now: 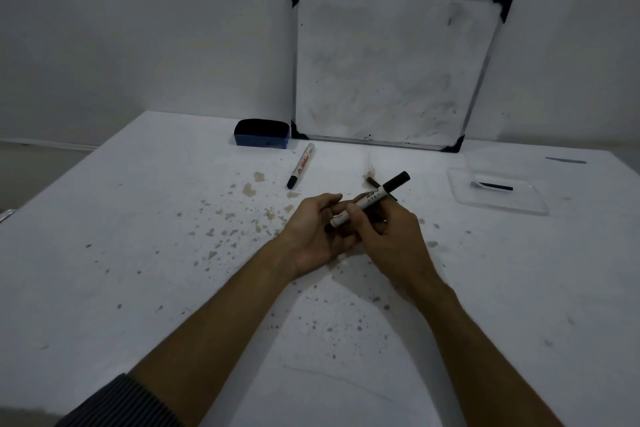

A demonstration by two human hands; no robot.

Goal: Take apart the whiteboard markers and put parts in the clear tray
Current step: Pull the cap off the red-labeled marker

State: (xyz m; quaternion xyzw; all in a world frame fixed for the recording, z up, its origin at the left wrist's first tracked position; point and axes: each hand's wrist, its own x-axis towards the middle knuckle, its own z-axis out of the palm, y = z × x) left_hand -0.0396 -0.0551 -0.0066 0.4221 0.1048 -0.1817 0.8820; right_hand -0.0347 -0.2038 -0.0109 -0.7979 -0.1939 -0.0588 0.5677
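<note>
Both hands hold one whiteboard marker (375,196) over the middle of the table, its black cap pointing up and to the right. My left hand (313,229) grips the marker's lower end. My right hand (384,232) wraps around the white barrel. A second capped marker (301,166) lies farther back on the table. A thin black part (374,181) lies behind the held marker, partly hidden by it. The clear tray (498,203) sits at the right and holds a thin black rod (496,186) and a small white piece.
A blue and black eraser (262,138) sits at the back of the table. A small whiteboard (391,69) leans against the wall behind it. The white tabletop (138,253) is speckled with brown stains. A dark mark (566,160) lies at the far right.
</note>
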